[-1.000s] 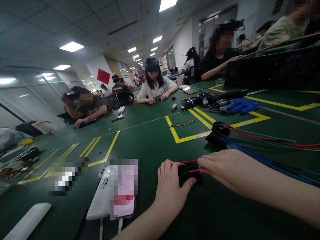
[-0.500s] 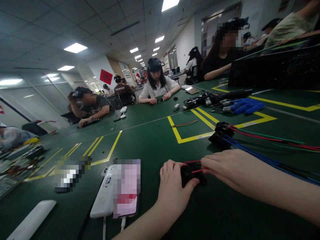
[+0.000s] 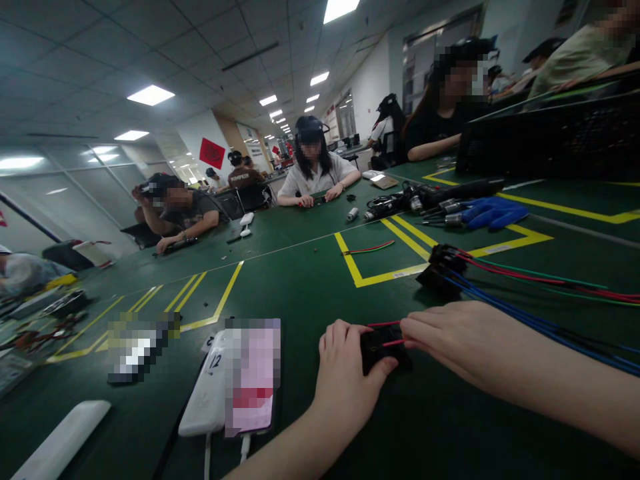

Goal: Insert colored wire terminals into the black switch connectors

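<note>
On the green table in front of me lies a small black part (image 3: 376, 347), dark and hard to make out. My left hand (image 3: 345, 370) grips it from the left, with fingers behind it and the thumb in front. Two red wires (image 3: 393, 343) run from the part toward my right hand (image 3: 440, 333). The fingertips of that hand are pinched on the wires at the part's right side. Behind my right hand rests a black connector bundle (image 3: 443, 270), with red, green and blue wires (image 3: 505, 307) trailing off to the right under my forearm.
Left of my hands lie a phone (image 3: 257, 373) and a white power bank (image 3: 205, 383) with cables. Farther back are loose red and green wires (image 3: 370, 247), a blue glove (image 3: 493, 212), and black tools (image 3: 460, 193). A co-worker (image 3: 320, 167) sits across the table.
Almost nothing differs. My right hand has shifted very slightly on the red wires, while my left hand keeps its grip on the black part.
</note>
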A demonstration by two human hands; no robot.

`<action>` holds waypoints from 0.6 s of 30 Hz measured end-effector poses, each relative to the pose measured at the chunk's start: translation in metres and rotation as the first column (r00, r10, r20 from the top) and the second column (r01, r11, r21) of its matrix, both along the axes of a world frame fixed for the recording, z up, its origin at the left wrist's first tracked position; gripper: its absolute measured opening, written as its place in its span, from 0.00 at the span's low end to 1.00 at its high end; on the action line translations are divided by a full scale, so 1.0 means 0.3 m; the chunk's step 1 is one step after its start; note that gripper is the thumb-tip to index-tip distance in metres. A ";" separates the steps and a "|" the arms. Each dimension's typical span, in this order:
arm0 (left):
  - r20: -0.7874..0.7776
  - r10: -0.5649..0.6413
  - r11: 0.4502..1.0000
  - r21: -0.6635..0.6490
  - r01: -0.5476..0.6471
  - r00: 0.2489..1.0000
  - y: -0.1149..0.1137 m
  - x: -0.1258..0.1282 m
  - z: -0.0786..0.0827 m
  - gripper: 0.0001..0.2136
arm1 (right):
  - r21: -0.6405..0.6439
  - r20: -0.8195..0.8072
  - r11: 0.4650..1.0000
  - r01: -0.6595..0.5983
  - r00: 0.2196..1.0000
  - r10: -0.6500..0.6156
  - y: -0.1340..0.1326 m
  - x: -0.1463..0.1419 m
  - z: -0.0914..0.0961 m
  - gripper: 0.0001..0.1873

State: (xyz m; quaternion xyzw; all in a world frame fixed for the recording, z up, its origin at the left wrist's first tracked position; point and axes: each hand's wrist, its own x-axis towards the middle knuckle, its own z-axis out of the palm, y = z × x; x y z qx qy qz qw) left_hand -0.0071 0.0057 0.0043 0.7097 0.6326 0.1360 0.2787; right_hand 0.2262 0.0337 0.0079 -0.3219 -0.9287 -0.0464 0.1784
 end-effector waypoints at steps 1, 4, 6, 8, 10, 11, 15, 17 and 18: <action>0.000 -0.003 1.000 0.002 0.003 1.000 0.000 0.000 -0.001 0.17 | -0.016 0.007 1.000 0.009 1.000 -0.009 0.002 0.001 -0.003 0.15; -0.002 -0.008 1.000 0.000 0.008 1.000 -0.001 0.001 -0.005 0.18 | -0.086 0.032 0.995 0.042 0.999 -0.040 0.006 0.007 -0.009 0.16; -0.006 -0.007 1.000 0.004 0.007 1.000 -0.002 0.003 -0.005 0.18 | -0.108 0.043 0.993 0.052 0.998 -0.047 0.006 0.008 -0.004 0.16; -0.009 -0.008 1.000 0.006 0.008 1.000 -0.003 0.006 -0.003 0.17 | -0.093 0.043 0.995 0.046 0.998 -0.043 0.004 0.006 0.007 0.16; -0.016 -0.012 1.000 0.004 0.012 1.000 -0.002 0.008 -0.001 0.17 | -0.058 0.033 0.998 0.033 0.999 -0.031 0.000 0.001 0.019 0.15; -0.017 -0.012 1.000 0.006 0.012 1.000 -0.002 0.008 -0.001 0.17 | -0.040 0.027 0.999 0.027 0.999 -0.026 -0.003 -0.002 0.024 0.15; -0.005 -0.013 1.000 0.012 0.013 1.000 0.002 0.006 -0.005 0.18 | -0.025 0.041 0.999 0.031 0.999 -0.030 -0.009 -0.007 0.031 0.17; -0.006 -0.015 1.000 0.007 0.015 1.000 0.003 0.005 -0.007 0.18 | -0.076 0.070 0.996 0.052 0.996 -0.047 -0.007 -0.007 0.030 0.18; -0.009 -0.015 1.000 0.005 0.015 1.000 0.004 0.005 -0.007 0.18 | -0.111 0.083 0.992 0.064 0.995 -0.055 -0.006 -0.007 0.029 0.18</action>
